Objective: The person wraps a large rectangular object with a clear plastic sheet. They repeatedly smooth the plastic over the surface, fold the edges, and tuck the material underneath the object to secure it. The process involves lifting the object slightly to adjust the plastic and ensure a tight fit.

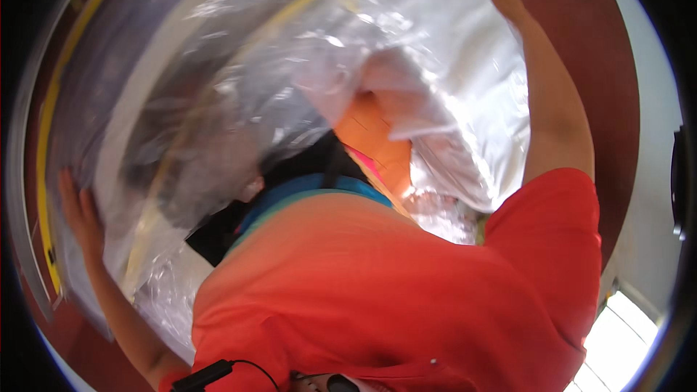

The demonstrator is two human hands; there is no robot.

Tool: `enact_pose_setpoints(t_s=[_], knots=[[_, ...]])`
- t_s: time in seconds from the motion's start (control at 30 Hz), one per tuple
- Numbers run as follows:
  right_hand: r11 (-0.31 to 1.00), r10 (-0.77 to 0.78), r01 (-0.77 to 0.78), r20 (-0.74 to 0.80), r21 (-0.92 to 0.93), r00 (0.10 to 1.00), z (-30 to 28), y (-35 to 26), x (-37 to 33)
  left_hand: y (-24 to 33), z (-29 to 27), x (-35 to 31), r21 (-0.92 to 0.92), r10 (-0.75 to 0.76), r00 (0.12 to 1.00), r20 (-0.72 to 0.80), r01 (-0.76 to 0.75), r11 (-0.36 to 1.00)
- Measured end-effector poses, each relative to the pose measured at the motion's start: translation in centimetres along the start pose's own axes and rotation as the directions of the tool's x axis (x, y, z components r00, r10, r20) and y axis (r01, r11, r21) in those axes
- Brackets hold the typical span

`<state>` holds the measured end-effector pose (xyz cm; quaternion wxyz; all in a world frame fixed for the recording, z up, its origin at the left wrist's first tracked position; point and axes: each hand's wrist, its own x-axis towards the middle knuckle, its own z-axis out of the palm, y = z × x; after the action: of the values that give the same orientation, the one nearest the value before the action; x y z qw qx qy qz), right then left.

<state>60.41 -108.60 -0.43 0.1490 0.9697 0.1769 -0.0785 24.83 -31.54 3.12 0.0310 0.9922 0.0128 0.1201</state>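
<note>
A large clear plastic sheet (290,65), crumpled and shiny, spreads in front of my body and covers most of the view. My left hand (83,221) is at its left side, fingers apart and stretched out against the plastic. At the far right, my arm reaches up and my right hand (504,3) is at the sheet's edge. A finger there is stretched out, while the others are partly hidden and blurred. Through a gap in the plastic, an orange surface (374,131) with a pink strip (365,162) shows close to my waist.
A yellow strip (49,116) runs beside a pale metal edge along the left rim. Reddish-brown floor (592,65) shows at the right, bordered by a pale wall (646,87). Bright window panes (617,345) are at the lower right.
</note>
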Motion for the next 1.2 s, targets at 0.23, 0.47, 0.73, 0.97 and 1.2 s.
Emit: enact_pose_setpoints(t_s=[0.23,0.47,0.73,0.97,1.2], knots=[[0.837,0.305,-0.546,0.852,-0.026,0.427,23.0,2.3,-29.9,0.2,-0.6,0.3,-0.006,-0.004,0.997,0.080,0.005,1.000],[0.782,0.485,-0.613,0.507,0.113,0.713,28.4,-9.9,-28.9,-3.8,0.9,0.1,-0.104,-0.040,0.994,0.098,0.051,0.993],[0.902,0.425,-0.367,0.608,-0.225,0.671,28.9,-4.8,-29.9,-5.3,1.5,1.0,0.394,0.423,0.902,0.092,-0.423,0.816],[0.980,-0.068,0.185,0.746,-0.074,0.662,20.9,-5.2,-27.3,-2.0,1.0,0.7,-0.088,-0.041,0.997,-0.063,0.036,0.995],[0.898,-0.385,0.329,0.883,0.291,0.268,28.3,1.1,-26.0,2.3,0.9,1.8,-0.039,-0.255,0.967,0.011,0.256,0.966]])
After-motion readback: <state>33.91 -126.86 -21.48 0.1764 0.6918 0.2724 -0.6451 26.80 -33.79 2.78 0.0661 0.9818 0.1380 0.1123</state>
